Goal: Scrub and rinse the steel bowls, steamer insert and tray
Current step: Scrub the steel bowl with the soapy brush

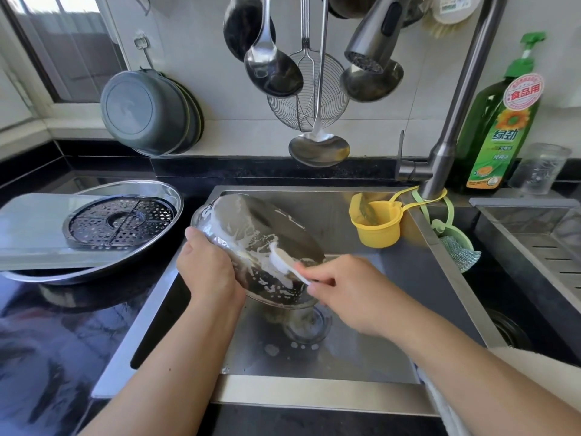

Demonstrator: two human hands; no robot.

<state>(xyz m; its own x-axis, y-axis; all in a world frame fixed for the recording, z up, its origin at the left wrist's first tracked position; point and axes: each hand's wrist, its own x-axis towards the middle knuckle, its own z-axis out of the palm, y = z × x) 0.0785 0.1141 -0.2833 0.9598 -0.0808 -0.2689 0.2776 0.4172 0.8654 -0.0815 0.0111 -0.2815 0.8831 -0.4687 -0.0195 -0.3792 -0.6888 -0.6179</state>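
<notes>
The sink (361,357) fills the middle and lower part of the frame, and no water runs from the faucet head (371,42) at the upper centre, so you are at the scrubbing stage, not the rinse. On the dark counter at the left sits the wide steel tray (151,247) with a flat grey board across it and the perforated steamer insert (122,221) on top — whether these have been washed I cannot tell, and they likely remain. At the centre, above the drain, you hold one steel bowl (251,228) tilted with its underside up, streaked with white suds. Your left hand (207,272) grips its near rim, fingers curled under. Your right hand (349,291) pinches a small white scrubber (283,262) pressed against the bowl's soapy outside. Judging by this, the task is in its early or middle part.
</notes>
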